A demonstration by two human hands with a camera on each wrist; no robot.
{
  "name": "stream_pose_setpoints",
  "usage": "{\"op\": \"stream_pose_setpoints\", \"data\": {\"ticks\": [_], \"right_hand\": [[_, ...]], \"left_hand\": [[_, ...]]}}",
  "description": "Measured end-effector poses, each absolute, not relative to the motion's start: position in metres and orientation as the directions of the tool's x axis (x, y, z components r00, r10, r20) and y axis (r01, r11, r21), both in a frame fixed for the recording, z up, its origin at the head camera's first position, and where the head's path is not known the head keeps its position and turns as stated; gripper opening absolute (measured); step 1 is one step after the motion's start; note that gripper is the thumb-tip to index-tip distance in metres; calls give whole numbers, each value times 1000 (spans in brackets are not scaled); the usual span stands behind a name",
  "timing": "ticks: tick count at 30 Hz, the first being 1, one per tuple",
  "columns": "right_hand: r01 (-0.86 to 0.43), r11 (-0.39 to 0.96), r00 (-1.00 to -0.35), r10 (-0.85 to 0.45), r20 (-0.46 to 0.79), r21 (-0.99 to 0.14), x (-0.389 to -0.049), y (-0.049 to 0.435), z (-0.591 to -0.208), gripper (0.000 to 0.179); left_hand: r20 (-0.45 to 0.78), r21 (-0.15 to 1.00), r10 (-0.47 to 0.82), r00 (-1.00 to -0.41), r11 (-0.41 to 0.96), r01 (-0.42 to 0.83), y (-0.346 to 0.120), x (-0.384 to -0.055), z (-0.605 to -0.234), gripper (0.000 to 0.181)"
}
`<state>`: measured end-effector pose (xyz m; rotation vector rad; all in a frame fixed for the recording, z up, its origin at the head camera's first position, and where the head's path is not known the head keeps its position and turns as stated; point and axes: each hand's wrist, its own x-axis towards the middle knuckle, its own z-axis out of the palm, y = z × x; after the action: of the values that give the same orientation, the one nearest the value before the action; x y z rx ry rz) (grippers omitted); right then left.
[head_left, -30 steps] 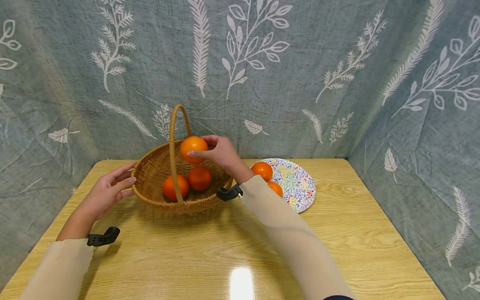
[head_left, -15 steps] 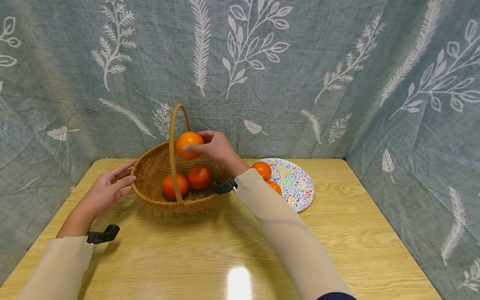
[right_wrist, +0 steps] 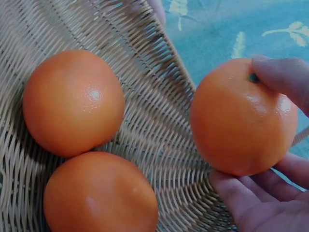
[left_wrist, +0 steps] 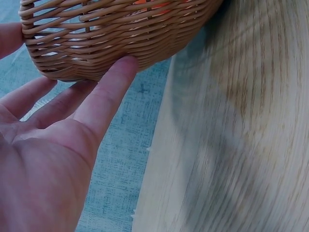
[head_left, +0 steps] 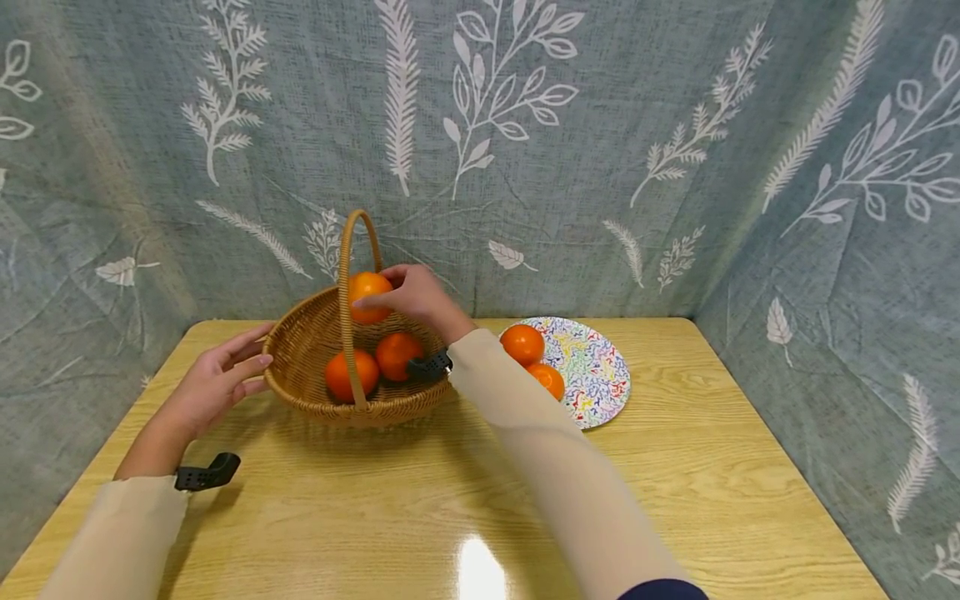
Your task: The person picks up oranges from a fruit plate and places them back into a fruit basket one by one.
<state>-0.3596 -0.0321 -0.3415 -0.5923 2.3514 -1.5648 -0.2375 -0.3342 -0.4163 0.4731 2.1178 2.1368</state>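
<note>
- Your right hand [head_left: 422,296] pinches a glossy, round orange [head_left: 372,285] between thumb and fingers, over the brown wicker basket [head_left: 302,354].
- To do it well, you should lower it softly, clear of the arched woven handle [head_left: 346,292].
- Your left hand [head_left: 212,387] touches the basket's side with relaxed fingers; let it only steady.
- The held orange has smooth skin, one small green stem spot [right_wrist: 253,77].

Left fingers [left_wrist: 34,94] are extended and parted; right fingers [right_wrist: 237,194] pinch, their hidden tips apparently curled.
</note>
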Motion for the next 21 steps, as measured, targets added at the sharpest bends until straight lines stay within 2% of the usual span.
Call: {"op": "stream_pose_setpoints", "data": {"ticks": [8,14,21], "right_hand": [[-207,372,-871,-490,-2,-905,-365,-45,-349,49],[-205,401,-870,-493,-21,-893,-367,-51,-352,35],[-145,546,-892,-433,-129,-825,-368,-66,-355,56]], "left_hand": [[166,986,292,-942,-37,162,-333,-236,-417,65],[183,983,293,-938,-42,178,-333,-236,-418,64],[192,981,288,-938,-41,188,-335,-237,-421,63]]}}
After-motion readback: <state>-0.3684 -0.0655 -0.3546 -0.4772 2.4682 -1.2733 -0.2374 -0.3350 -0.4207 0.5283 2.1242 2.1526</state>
